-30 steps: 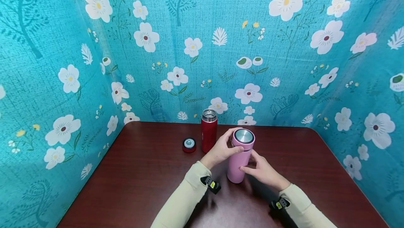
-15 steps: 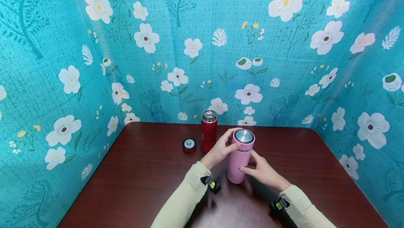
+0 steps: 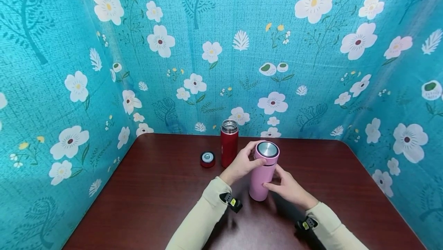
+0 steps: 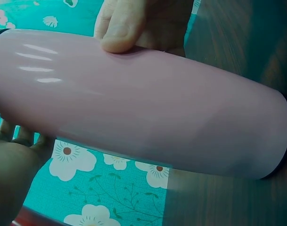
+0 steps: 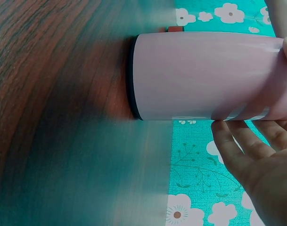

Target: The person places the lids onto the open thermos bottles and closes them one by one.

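A pink thermos (image 3: pixel 259 184) stands upright on the table, its pink lid (image 3: pixel 267 149) with a silver top in place. My left hand (image 3: pixel 242 164) grips the lid from the left, thumb across its near side and fingers behind. Lower down, my right hand (image 3: pixel 290 189) holds the body from the right, thumb in front. In the left wrist view the right thumb (image 4: pixel 122 35) presses on the pink body. The right wrist view shows the right hand's fingers (image 5: pixel 242 146) along the thermos side, near its dark base.
Behind my left hand stands a red thermos (image 3: pixel 229 146) without its lid, its steel mouth showing. Left of it, a red lid (image 3: pixel 207 159) lies with its inner side up. The dark wood table (image 3: pixel 162 188) meets a blue flowered cloth (image 3: pixel 214 80) at the back and sides.
My left thumb slides slightly left along the lid, then back to the right. The pink thermos and my right hand stay where they are.
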`<control>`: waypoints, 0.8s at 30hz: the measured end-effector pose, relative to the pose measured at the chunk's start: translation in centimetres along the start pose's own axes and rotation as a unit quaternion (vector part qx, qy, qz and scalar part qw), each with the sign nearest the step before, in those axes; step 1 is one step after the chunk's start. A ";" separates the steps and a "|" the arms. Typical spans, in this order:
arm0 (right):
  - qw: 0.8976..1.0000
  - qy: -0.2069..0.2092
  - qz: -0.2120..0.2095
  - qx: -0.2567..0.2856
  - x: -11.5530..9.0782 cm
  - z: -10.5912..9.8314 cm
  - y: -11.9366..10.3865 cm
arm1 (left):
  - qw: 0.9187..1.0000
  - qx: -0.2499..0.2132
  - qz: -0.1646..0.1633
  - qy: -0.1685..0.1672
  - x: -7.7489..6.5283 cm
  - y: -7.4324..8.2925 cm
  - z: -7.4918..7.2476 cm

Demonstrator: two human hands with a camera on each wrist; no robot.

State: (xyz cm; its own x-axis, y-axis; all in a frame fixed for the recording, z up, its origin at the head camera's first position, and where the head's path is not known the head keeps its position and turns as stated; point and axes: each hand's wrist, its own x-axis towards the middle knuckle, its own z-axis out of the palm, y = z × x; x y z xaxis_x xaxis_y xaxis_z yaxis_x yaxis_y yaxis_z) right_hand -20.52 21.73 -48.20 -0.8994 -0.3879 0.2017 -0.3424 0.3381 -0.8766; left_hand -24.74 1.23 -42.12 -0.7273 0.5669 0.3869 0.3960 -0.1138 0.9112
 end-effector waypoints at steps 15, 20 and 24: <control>1.000 -0.002 0.006 -0.004 0.0 -0.1 0.0 | 0.999 -0.046 -0.010 -0.017 -0.1 0.0 -0.1; 1.000 -0.005 0.007 0.000 0.0 0.0 -0.1 | 0.999 -0.042 -0.019 -0.015 0.0 0.4 -0.1; 1.000 -0.006 0.008 0.001 0.0 -0.1 -0.2 | 0.999 -0.038 -0.026 -0.016 0.0 0.3 -0.2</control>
State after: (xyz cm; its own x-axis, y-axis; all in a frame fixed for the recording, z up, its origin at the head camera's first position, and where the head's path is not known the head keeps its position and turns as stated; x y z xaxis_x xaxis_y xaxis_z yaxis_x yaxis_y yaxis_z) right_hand -20.43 21.72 -48.01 -0.9016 -0.3920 0.1828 -0.3275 0.3426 -0.8805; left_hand -24.71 1.03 -41.82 -0.7267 0.5996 0.3353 0.3132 -0.1452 0.9385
